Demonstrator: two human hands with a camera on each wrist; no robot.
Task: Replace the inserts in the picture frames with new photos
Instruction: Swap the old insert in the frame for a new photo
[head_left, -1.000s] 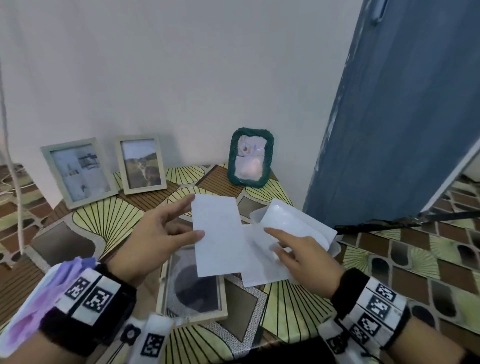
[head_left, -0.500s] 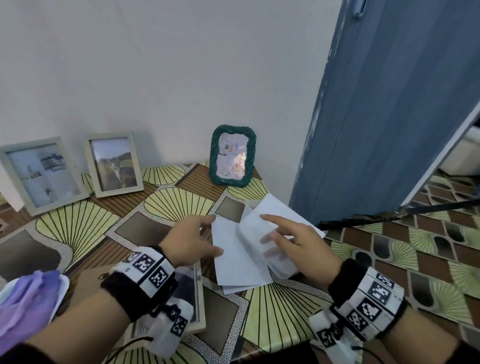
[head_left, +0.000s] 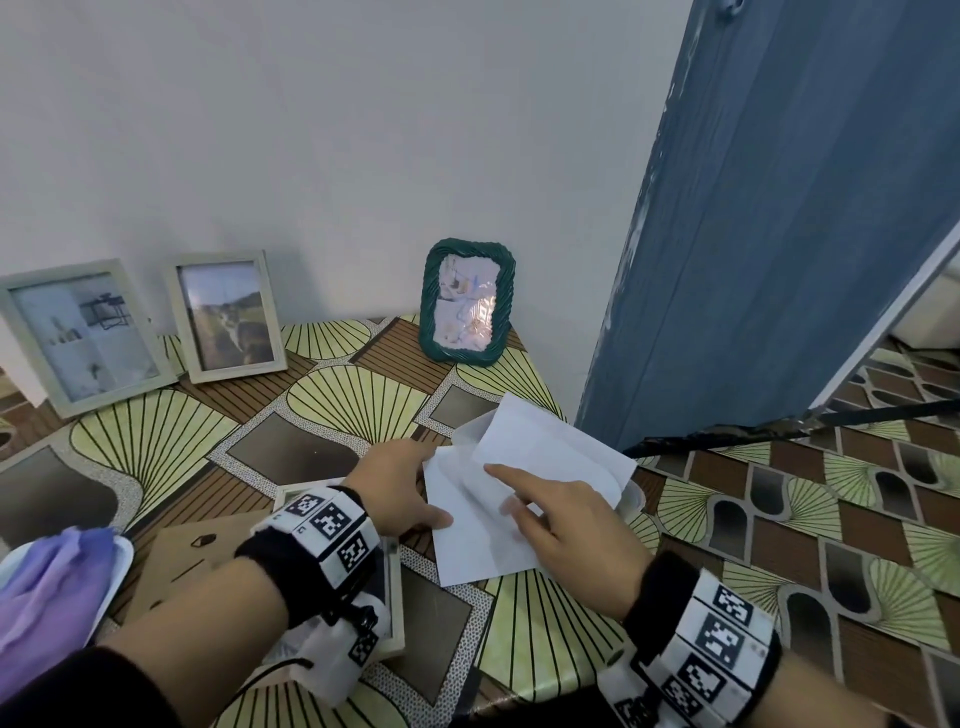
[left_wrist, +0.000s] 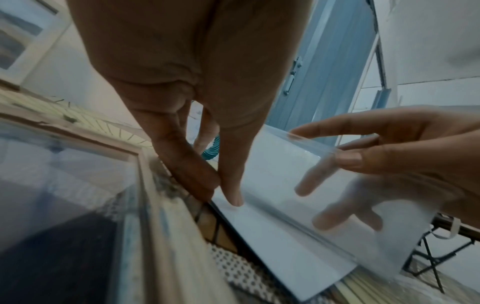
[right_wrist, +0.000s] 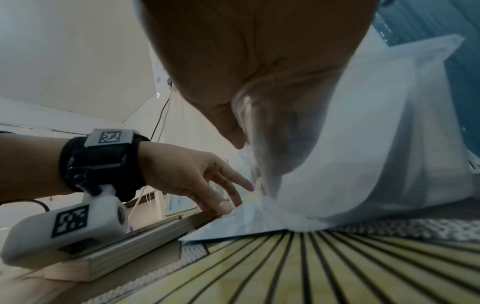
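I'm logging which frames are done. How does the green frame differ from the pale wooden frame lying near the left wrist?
The green frame stands upright against the wall; the pale wooden frame lies flat on the table. The green frame has a twisted, round-cornered border; the pale wooden frame has plain straight edges. Both are rectangular and sit on the same patterned table.

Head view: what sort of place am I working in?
Likely a corner of a home room: a table in patterned oilcloth against a plain white wall, framed photos leaning on it, and a blue door alongside.
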